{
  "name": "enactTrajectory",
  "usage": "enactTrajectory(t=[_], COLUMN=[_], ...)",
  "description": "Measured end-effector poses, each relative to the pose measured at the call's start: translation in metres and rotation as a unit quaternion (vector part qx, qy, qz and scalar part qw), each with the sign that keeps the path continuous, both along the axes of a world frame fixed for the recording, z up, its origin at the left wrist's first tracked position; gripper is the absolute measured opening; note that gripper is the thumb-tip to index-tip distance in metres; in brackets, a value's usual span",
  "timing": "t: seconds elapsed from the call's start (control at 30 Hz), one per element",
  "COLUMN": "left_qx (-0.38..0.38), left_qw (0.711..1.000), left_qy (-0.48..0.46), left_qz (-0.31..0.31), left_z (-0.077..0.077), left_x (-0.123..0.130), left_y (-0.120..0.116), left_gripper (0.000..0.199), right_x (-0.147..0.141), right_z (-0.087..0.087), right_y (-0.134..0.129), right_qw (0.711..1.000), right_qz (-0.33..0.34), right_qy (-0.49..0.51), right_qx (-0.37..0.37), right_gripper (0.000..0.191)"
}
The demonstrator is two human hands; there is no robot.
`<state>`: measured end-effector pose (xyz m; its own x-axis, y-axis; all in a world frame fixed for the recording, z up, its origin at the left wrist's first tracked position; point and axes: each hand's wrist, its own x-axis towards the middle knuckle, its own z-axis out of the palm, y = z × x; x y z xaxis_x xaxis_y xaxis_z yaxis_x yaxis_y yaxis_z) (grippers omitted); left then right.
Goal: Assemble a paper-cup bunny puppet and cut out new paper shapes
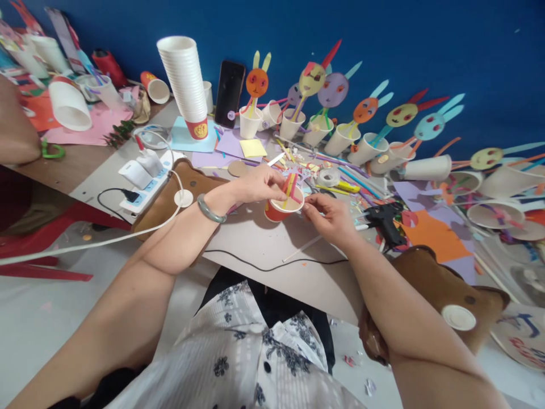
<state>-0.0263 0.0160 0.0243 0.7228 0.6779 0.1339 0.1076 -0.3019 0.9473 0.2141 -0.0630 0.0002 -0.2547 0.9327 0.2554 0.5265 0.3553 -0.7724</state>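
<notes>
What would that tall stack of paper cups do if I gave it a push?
The stack of paper cups would probably tip easily, since it's tall and its bottom cup is narrow. It should feel fairly light, being thin-walled cups. If it fell, its round sides might let it roll.

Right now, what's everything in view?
stacked cups: many, white, red lowest, back left
phone: one, dark, beside stack
rabbit figures: several, mixed colours, along wall
power strip: one, white-blue, left
glue gun: one, black, right
tape roll: one, pale, centre
cushions: two, brown, left and right
paper sheets: several, mixed colours, across table
chair: one, red, lower left
paper cup: one, red, between hands
strips: at least two, yellow, pinkish, in cup
another person's arm: one, left edge
left hand: one, at strips
right hand: one, at cup rim
</notes>
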Motion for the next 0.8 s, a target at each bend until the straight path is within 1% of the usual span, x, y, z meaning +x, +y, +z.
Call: enactTrajectory(t=[0.1, 0.23, 0.3, 0.37, 0.43, 0.5, 0.57, 0.67, 0.73, 0.8], left_qx=[0.020, 0.055, 0.078, 0.105, 0.126, 0.131, 0.115, 0.039, -0.003, -0.009], left_qw=[1.000, 0.998, 0.997, 0.994, 0.989, 0.985, 0.985, 0.993, 0.995, 0.996], left_qy=[0.006, 0.016, -0.001, -0.029, -0.065, -0.100, -0.118, -0.113, -0.102, -0.092], left_qz=[0.006, 0.013, 0.004, 0.006, 0.030, 0.052, 0.046, 0.002, -0.014, -0.018], left_z=[-0.005, -0.008, -0.010, -0.014, -0.019, -0.022, -0.023, -0.018, -0.013, -0.010], left_x=[0.002, 0.003, 0.003, 0.005, 0.008, 0.011, 0.013, 0.014, 0.014, 0.013], left_y=[0.000, 0.001, 0.002, 0.005, 0.006, 0.005, 0.001, -0.007, -0.012, -0.015], left_gripper=[0.019, 0.015, 0.018, 0.031, 0.039, 0.036, 0.032, 0.026, 0.021, 0.018], right_x=[0.000, 0.001, 0.001, 0.001, -0.001, -0.002, -0.003, -0.003, -0.001, 0.000], right_z=[0.001, -0.004, -0.006, -0.008, -0.008, -0.008, -0.008, -0.008, -0.010, -0.011], right_y=[0.000, 0.000, 0.000, 0.000, 0.000, -0.001, -0.002, -0.003, -0.004, -0.004], right_qw=[1.000, 1.000, 0.999, 0.999, 0.996, 0.992, 0.985, 0.974, 0.966, 0.958], right_qz=[0.018, 0.016, 0.011, 0.011, 0.018, 0.029, 0.038, 0.046, 0.050, 0.050], right_qy=[-0.018, -0.023, -0.030, -0.046, -0.067, -0.096, -0.134, -0.196, -0.229, -0.254], right_qx=[0.005, -0.001, 0.005, 0.024, 0.051, 0.081, 0.099, 0.105, 0.109, 0.124], right_gripper=[0.023, 0.020, 0.018, 0.017, 0.017, 0.017, 0.014, 0.008, 0.008, 0.009])
